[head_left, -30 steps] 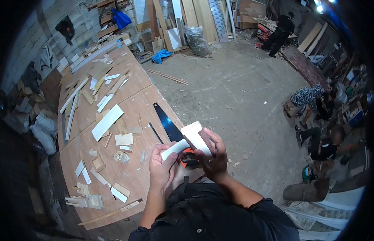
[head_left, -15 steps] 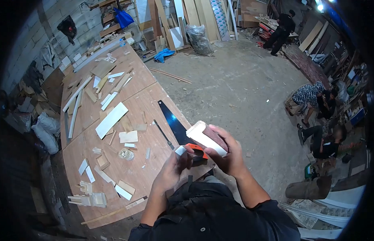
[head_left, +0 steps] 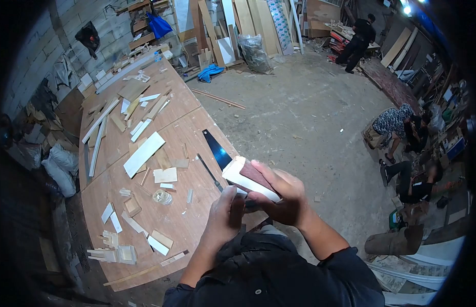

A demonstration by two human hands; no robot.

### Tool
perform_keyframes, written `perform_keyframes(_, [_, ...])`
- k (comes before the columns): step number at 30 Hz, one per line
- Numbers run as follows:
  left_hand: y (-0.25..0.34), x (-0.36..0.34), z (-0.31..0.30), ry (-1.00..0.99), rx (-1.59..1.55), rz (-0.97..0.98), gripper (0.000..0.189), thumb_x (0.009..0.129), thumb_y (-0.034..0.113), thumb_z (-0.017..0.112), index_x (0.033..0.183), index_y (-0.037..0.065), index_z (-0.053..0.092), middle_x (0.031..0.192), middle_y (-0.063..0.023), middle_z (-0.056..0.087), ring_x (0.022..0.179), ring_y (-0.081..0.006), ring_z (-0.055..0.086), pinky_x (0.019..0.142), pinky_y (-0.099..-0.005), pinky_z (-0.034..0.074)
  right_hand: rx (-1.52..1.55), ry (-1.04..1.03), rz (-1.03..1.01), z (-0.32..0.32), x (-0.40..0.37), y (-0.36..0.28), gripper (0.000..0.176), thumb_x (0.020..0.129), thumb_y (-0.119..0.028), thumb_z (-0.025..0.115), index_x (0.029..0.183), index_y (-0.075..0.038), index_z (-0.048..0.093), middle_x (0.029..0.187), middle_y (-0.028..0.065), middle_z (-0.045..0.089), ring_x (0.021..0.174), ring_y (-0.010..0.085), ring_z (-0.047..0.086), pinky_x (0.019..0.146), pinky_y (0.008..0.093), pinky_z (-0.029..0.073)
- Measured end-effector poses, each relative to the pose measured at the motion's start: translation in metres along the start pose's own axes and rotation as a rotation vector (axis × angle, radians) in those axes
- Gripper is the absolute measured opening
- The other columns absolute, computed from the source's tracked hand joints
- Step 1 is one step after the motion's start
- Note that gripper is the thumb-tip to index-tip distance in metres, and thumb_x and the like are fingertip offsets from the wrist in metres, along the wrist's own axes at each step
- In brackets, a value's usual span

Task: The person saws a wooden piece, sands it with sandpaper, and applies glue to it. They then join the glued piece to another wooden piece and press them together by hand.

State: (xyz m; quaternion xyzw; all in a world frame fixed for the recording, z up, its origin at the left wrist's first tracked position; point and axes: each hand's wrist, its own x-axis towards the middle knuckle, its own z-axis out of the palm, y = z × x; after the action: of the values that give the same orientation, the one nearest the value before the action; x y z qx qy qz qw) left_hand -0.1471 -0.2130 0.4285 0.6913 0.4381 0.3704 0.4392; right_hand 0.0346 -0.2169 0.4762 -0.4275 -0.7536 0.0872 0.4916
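My right hand (head_left: 286, 197) is wrapped round a wooden block (head_left: 243, 170) with a pale end, a white edge and a reddish-brown side. Close against its lower edge, my left hand (head_left: 225, 212) is closed on a small white piece (head_left: 240, 191), mostly hidden by fingers. Both hands are held over the near right corner of the table. Beyond the block lies a handsaw (head_left: 215, 147), its blade showing and its handle covered by the block and hands. A thin dark file-like tool (head_left: 208, 170) rests on the tabletop beside the saw.
The plywood table (head_left: 192, 220) bears white boards (head_left: 144, 154), scattered offcuts, a clear jar (head_left: 162, 197) and a small wooden assembly (head_left: 118, 251). One person (head_left: 358, 41) stands at the back right; others (head_left: 394, 125) are low down at the right. Planks lean on the back wall.
The block in my right hand has moved left and nearer my left hand, covering the saw's orange handle. The white piece in my left hand is now largely hidden.
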Motion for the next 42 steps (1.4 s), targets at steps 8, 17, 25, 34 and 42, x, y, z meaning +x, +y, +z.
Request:
perform_keyframes(8, [-0.008, 0.004, 0.007, -0.021, -0.119, 0.014, 0.040, 0.100, 0.037, 0.045, 0.113, -0.001, 0.053, 0.081, -0.0172, 0.062, 0.071, -0.0335, 0.061, 0.065, -0.0381, 0.047, -0.032, -0.131, -0.045, -0.014, -0.004, 0.007, 0.056, 0.079, -0.016, 0.073, 0.131, -0.007, 0.055, 0.076, 0.0120, 0.058, 0.067, 0.0288, 0.059, 0.060, 0.0376, 0.047])
perform_keyframes(17, [-0.003, 0.017, 0.006, 0.079, -0.259, 0.092, 0.057, 0.096, 0.058, 0.041, 0.096, 0.002, 0.051, 0.068, 0.0020, 0.045, 0.055, -0.0061, 0.040, 0.048, -0.0215, 0.030, 0.009, 0.035, -0.044, -0.022, -0.003, 0.025, 0.059, 0.073, -0.020, 0.078, 0.125, 0.000, 0.058, 0.092, 0.0170, 0.067, 0.068, 0.0318, 0.063, 0.062, 0.0380, 0.051])
perform_keyframes(25, [-0.001, 0.029, 0.025, -0.114, -0.655, -0.024, 0.047, 0.100, 0.048, 0.041, 0.102, 0.002, 0.052, 0.072, 0.0005, 0.046, 0.061, -0.0057, 0.041, 0.054, -0.0200, 0.033, -0.040, 0.140, -0.080, -0.029, 0.003, 0.031, 0.054, 0.072, -0.014, 0.078, 0.122, -0.006, 0.060, 0.093, 0.0131, 0.067, 0.069, 0.0275, 0.063, 0.059, 0.0356, 0.049])
perform_keyframes(34, [-0.001, 0.040, 0.039, -0.233, -0.939, -0.055, 0.049, 0.101, 0.047, 0.039, 0.099, 0.000, 0.050, 0.066, 0.0004, 0.042, 0.055, -0.0053, 0.035, 0.048, -0.0197, 0.028, -0.105, 0.042, -0.153, -0.044, 0.001, 0.061, 0.063, 0.073, -0.017, 0.080, 0.130, -0.006, 0.053, 0.093, 0.0112, 0.066, 0.071, 0.0272, 0.063, 0.060, 0.0369, 0.049])
perform_keyframes(42, [-0.001, 0.046, 0.057, -0.251, -1.020, -0.135, 0.048, 0.102, 0.044, 0.035, 0.097, -0.002, 0.050, 0.064, 0.0002, 0.040, 0.052, -0.0062, 0.032, 0.047, -0.0206, 0.024, -0.072, -0.050, -0.084, -0.052, -0.005, 0.087, 0.062, 0.073, -0.016, 0.079, 0.129, -0.005, 0.054, 0.084, 0.0089, 0.064, 0.064, 0.0260, 0.060, 0.058, 0.0362, 0.047])
